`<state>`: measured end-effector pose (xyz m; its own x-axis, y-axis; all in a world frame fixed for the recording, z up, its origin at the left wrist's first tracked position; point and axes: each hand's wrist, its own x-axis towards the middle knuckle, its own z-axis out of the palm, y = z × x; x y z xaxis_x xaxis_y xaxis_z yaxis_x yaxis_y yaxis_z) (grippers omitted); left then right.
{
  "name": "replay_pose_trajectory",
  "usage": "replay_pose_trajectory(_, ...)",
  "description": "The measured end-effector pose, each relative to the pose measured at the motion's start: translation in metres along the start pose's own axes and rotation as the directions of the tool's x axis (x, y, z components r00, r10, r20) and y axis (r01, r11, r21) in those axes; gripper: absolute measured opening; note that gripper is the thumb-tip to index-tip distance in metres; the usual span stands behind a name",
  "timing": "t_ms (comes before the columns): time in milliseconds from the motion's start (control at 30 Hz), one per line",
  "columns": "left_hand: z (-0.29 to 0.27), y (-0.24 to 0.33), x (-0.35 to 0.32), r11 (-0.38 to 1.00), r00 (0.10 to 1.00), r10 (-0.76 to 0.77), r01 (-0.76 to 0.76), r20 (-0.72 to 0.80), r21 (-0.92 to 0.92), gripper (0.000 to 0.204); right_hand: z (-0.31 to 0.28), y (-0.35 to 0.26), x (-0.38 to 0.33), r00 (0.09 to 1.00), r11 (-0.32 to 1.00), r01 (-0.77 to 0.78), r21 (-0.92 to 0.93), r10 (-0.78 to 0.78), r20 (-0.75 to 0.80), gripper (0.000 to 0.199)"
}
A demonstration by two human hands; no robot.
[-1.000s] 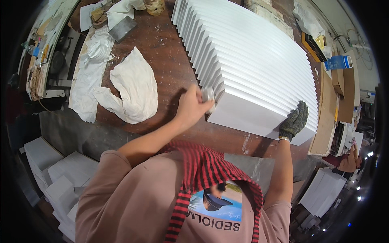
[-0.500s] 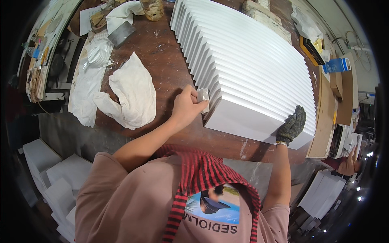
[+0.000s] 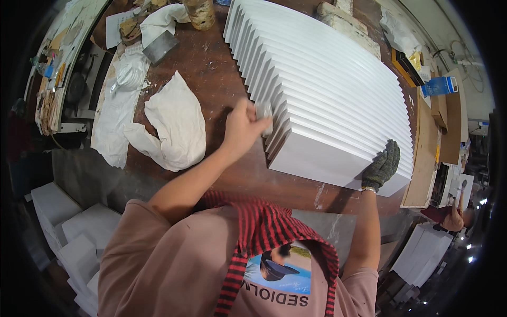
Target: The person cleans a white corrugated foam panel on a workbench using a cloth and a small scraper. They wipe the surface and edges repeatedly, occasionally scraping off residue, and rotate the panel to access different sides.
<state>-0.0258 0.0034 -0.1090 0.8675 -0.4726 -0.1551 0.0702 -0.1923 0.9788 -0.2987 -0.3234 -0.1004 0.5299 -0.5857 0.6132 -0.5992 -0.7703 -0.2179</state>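
Note:
A large white ribbed piece [image 3: 322,95], with many parallel ridges and a smooth front face, lies on the brown table. My left hand [image 3: 242,128] is bare and pinches a small grey pad [image 3: 264,115], which looks like folded sandpaper. The pad is at the left ends of the ridges, near the front corner; motion blurs it, so I cannot tell if it touches. My right hand [image 3: 381,168], in a dark grey knitted glove, rests flat on the piece's front right edge, fingers stretched out along the ridges.
Left on the brown table [image 3: 219,79] lie a crumpled white cloth [image 3: 177,124], a flat grey plate [image 3: 160,47] and a white sheet [image 3: 113,129]. A stained jar [image 3: 199,14] stands behind. Cardboard [image 3: 422,158] and a blue container [image 3: 439,86] are at the right. Another person [image 3: 455,217] is far right.
My left hand has moved slightly away from me along the ridge ends with the grey pad. My gloved right hand stays in place on the white piece.

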Motion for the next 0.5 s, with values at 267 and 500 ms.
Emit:
replay_pose_trajectory(267, 0.015, 0.001, 0.015, 1.000, 1.000, 0.001, -0.002, -0.024, -0.028, 0.032, -0.005, -0.004, 0.005, 0.998, 0.996, 0.065, -0.068, -0.064, 0.008, 0.041)
replay_pose_trajectory(500, -0.002, 0.014, 0.025, 0.987, 0.988, 0.151, -0.148, -0.042, 0.062, 0.028, -0.003, -0.003, 0.004, 1.000, 0.998, -0.003, 0.061, 0.002, 0.011, 0.042)
